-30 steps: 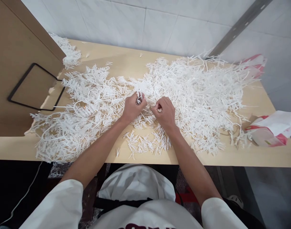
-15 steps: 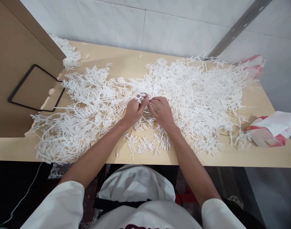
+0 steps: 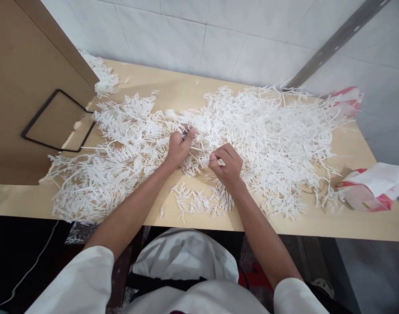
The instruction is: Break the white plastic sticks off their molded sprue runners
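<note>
Both bare forearms reach forward from short white sleeves and draw toward each other, the hands ending near one another but apart. The left hand (image 3: 179, 146) lies farther forward, back of the hand up, wrist fairly straight, its fingers (image 3: 186, 133) curled together and pinched at the tips. The right hand (image 3: 227, 165) sits nearer the body and a little lower, knuckles raised, wrist slightly bent, with thumb and forefinger pressed together in a pinch and the other fingers folded loosely under the palm.
</note>
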`<move>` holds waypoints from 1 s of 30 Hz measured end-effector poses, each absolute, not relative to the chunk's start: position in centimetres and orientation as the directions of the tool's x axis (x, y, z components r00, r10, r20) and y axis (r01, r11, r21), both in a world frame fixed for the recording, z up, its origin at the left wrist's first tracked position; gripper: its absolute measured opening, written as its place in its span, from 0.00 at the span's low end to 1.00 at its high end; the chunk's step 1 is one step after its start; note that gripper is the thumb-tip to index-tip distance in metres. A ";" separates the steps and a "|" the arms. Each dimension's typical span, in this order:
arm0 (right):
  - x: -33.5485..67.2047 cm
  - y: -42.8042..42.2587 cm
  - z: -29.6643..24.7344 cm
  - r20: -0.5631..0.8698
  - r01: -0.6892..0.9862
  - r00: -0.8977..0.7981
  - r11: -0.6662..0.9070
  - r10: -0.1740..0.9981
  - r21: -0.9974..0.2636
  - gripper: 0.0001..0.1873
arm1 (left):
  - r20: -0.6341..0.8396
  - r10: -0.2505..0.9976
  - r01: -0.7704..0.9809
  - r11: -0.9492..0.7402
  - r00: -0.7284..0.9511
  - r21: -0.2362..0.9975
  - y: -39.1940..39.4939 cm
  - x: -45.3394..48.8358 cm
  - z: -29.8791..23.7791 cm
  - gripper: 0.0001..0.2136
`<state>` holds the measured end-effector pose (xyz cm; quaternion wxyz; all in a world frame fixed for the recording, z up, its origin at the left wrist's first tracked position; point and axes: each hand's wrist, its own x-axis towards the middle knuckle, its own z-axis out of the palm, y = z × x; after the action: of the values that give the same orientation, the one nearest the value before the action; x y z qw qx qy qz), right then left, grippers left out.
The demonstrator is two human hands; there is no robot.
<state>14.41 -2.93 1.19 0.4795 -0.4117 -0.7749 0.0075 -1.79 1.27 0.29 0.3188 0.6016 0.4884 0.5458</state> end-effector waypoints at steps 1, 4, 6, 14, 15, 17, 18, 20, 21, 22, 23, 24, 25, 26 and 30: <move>14.3 -2.9 1.3 0.730 0.635 -0.159 0.635 0.665 -0.440 0.08 | 0.341 0.937 0.219 -0.319 -0.070 0.922 1.3 -1.8 0.4 0.15; 14.2 -2.5 1.3 0.662 0.666 -0.048 0.517 0.748 -0.537 0.13 | 0.343 0.939 0.209 -0.341 0.026 0.917 0.9 -1.6 0.7 0.16; 14.4 -2.0 1.2 0.604 0.689 -0.080 0.481 0.793 -0.542 0.13 | 0.359 0.929 0.245 -0.369 0.088 0.897 0.5 -1.5 1.0 0.17; 14.3 -1.7 0.8 0.579 0.697 -0.236 0.551 0.781 -0.459 0.02 | 0.432 0.873 0.425 -0.487 0.226 0.763 0.3 -1.5 0.8 0.20; 14.3 -1.8 0.9 0.565 0.708 -0.225 0.532 0.794 -0.465 0.05 | 0.434 0.864 0.457 -0.503 0.254 0.734 0.4 -1.5 0.7 0.21; 14.1 -2.0 1.0 0.540 0.726 -0.223 0.508 0.812 -0.464 0.09 | 0.453 0.846 0.525 -0.531 0.282 0.665 0.3 -1.4 0.4 0.23; 14.1 -2.0 1.0 0.541 0.727 -0.232 0.513 0.809 -0.455 0.10 | 0.466 0.840 0.556 -0.537 0.280 0.634 0.3 -1.3 0.2 0.24; 14.0 -2.1 0.9 0.580 0.722 -0.254 0.551 0.774 -0.419 0.12 | 0.483 0.833 0.589 -0.540 0.271 0.601 0.3 -1.2 0.0 0.24; 14.0 -2.1 0.9 0.605 0.718 -0.266 0.573 0.751 -0.395 0.13 | 0.488 0.830 0.590 -0.543 0.270 0.598 0.3 -1.1 -0.1 0.23; 14.0 -2.0 0.8 0.624 0.714 -0.283 0.595 0.728 -0.370 0.14 | 0.492 0.827 0.585 -0.548 0.272 0.598 0.3 -1.1 -0.2 0.23; 14.1 -2.0 0.8 0.636 0.709 -0.303 0.613 0.710 -0.348 0.14 | 0.496 0.824 0.579 -0.553 0.274 0.600 0.3 -1.0 -0.2 0.23; 14.2 -2.0 0.7 0.640 0.706 -0.322 0.628 0.698 -0.329 0.13 | 0.496 0.824 0.576 -0.554 0.274 0.601 0.4 -0.9 -0.3 0.23; 14.3 -2.0 0.7 0.641 0.703 -0.341 0.639 0.688 -0.313 0.13 | 0.493 0.827 0.579 -0.549 0.270 0.603 0.4 -0.8 -0.4 0.23; 14.4 -1.9 0.7 0.639 0.702 -0.355 0.646 0.682 -0.299 0.13 | 0.488 0.832 0.588 -0.540 0.264 0.603 0.4 -0.7 -0.4 0.24; 14.5 -1.6 0.6 0.659 0.718 -0.371 0.652 0.655 -0.244 0.12 | 0.483 0.846 0.627 -0.506 0.228 0.592 0.6 -0.5 -0.7 0.24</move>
<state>14.46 -1.57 0.57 0.3771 -0.4152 -0.8268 -0.0421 -0.47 0.57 -0.70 0.1374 0.7713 0.4774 0.3979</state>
